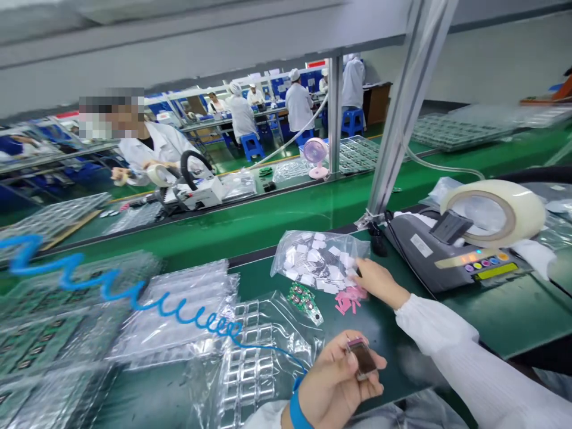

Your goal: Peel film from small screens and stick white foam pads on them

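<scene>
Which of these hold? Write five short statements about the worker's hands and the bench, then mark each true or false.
1. The left hand holds a small display module. True.
2. The right hand rests on the tape roll. False: it reaches the clear bag of white pieces.
3. Pink tabs lie by the right hand. True.
4. The small fan is blue. False: pink.
5. A blue coiled cord runs to the left wrist. True.

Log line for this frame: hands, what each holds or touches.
left hand: holds small screen | right hand: at bag of white pads, touching pink tabs | tape dispenser right
</scene>
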The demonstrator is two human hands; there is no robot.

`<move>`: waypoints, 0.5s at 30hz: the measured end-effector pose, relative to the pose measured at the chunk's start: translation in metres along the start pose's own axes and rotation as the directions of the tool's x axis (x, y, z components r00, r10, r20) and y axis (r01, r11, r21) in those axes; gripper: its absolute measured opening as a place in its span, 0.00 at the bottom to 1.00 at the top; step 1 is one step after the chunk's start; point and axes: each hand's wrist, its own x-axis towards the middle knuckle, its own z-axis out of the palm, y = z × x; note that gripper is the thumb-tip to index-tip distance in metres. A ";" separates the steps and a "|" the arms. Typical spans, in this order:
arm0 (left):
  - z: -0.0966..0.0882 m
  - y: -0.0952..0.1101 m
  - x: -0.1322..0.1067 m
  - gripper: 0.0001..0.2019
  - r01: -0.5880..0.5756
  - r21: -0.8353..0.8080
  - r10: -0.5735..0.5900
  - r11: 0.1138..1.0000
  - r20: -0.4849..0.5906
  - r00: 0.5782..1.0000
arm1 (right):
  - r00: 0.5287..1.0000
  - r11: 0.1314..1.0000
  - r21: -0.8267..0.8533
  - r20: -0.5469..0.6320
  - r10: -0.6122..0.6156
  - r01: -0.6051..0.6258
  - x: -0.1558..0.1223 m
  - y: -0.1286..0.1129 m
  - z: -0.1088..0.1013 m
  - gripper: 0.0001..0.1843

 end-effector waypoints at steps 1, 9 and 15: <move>-0.002 -0.001 0.000 0.16 0.002 0.000 -0.002 1.000 0.000 1.000 | 1.000 1.000 -0.004 0.013 0.011 -0.011 0.001 -0.001 0.004 0.13; -0.009 0.002 0.003 0.21 -0.065 0.014 0.065 0.998 0.010 0.998 | 0.999 0.993 0.113 -0.038 -0.034 0.038 -0.001 0.025 0.008 0.04; -0.007 0.003 0.003 0.21 -0.102 0.111 0.106 0.989 -0.030 0.994 | 0.948 0.866 0.420 -0.275 -0.162 0.270 -0.059 0.043 -0.004 0.18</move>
